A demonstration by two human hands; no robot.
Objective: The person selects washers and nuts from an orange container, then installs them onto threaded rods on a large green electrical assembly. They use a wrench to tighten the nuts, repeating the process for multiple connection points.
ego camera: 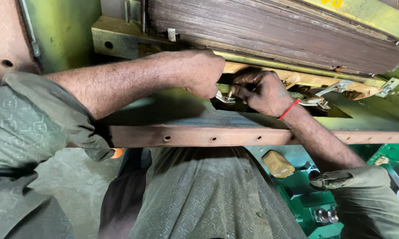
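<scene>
The left hand point(203, 73) is curled into a fist, its fingers pressed around a small bright metal tool point(224, 98), probably a spanner, though only its tip shows below the knuckles. Just right of that tip, the right hand point(260, 92) pinches with bunched fingertips at a small metal fitting point(231, 94); it is too shadowed to tell whether this is a nut or a bolt head. A red thread point(289, 109) circles the right wrist.

Directly above both hands hangs a thick stack point(270, 31) of thin, dark laminated sheets, its edge finely ribbed. Under the stack runs a pale wooden strip point(297, 77). Right of the pinch, shiny flat metal lugs point(330, 88) stick out. Below the hands lies a rusty steel bar point(217, 135), long and flat, drilled with small round holes. Both forearms emerge from rolled grey-green patterned sleeves point(27, 119).
</scene>
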